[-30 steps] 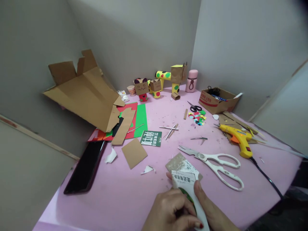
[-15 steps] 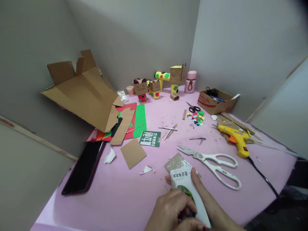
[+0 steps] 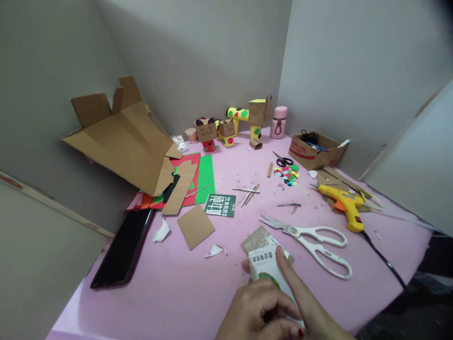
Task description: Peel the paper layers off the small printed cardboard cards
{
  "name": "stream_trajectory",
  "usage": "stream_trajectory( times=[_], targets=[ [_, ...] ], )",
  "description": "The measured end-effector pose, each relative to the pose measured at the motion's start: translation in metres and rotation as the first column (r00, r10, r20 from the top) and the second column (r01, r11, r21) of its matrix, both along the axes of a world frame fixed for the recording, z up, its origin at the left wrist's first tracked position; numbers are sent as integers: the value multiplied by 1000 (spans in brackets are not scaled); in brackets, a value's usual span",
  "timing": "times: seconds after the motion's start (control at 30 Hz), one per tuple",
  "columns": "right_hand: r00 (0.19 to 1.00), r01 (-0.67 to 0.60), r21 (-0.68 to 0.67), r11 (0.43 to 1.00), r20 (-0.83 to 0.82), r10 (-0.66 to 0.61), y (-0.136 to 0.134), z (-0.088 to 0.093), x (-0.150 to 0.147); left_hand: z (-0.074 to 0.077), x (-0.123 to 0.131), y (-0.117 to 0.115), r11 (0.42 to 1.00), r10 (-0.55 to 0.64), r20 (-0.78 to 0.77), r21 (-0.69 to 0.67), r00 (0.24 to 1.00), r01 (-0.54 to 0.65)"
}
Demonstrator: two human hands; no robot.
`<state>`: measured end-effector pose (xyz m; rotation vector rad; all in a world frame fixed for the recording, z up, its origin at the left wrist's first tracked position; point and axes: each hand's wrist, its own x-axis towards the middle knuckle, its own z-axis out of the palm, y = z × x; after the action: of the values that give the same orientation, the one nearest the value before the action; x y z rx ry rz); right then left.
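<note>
My right hand (image 3: pixel 300 293) grips a piece of cardboard (image 3: pixel 260 237) from below, its thumb pressed on top and a fingertip showing at the left edge. The cardboard's far end is bare grey-brown with patchy white fibres. Over its near part lies a white printed paper layer (image 3: pixel 264 259) with dark characters and a green picture. Curled over that layer, my left hand (image 3: pixel 256 307) pinches it, thumb low at the right; its fingertips are partly hidden. White-handled scissors (image 3: pixel 318 238) lie partly open just right of the hands.
A yellow glue gun (image 3: pixel 341 205) with a black cord lies right. Left are a brown cardboard square (image 3: pixel 196 226), a green printed card (image 3: pixel 226 205), a dark phone (image 3: pixel 122 248) and a large cardboard box (image 3: pixel 123 141). Cardboard animal figures (image 3: pixel 207 132) and a pink bottle (image 3: pixel 279 123) stand behind.
My left hand has shifted slightly right over the white printed layer, and less of the green picture shows. My right hand keeps its grip. The view has moved slightly.
</note>
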<state>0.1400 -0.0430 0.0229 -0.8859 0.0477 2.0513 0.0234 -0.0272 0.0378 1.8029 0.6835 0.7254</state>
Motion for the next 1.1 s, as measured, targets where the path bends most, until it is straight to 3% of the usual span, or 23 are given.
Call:
stream_trajectory(
  times=[0.2,0.33,0.6,0.87,0.93,1.1],
  targets=[
    [998,54,17,998,-14,-53,1,0,-3,-3,-4,0,1000,2,35,-2,999,-2],
    [992,54,-8,999,-115,-54,3,-3,-4,-5,-3,0,1000,7,50,-14,999,-6],
    [989,92,-38,995,-114,-96,7,5,1,-2,-7,6,990,64,34,122,997,-68],
    [997,16,-64,998,-69,-20,9,14,7,-20,-26,11,965,-92,-2,248,996,89],
    [996,11,-53,999,-86,-15,9,14,7,-22,-26,10,956,-85,-9,281,996,84],
    [994,67,-26,997,-89,-70,10,16,7,-9,-23,10,985,-52,-43,160,998,58]
  ],
)
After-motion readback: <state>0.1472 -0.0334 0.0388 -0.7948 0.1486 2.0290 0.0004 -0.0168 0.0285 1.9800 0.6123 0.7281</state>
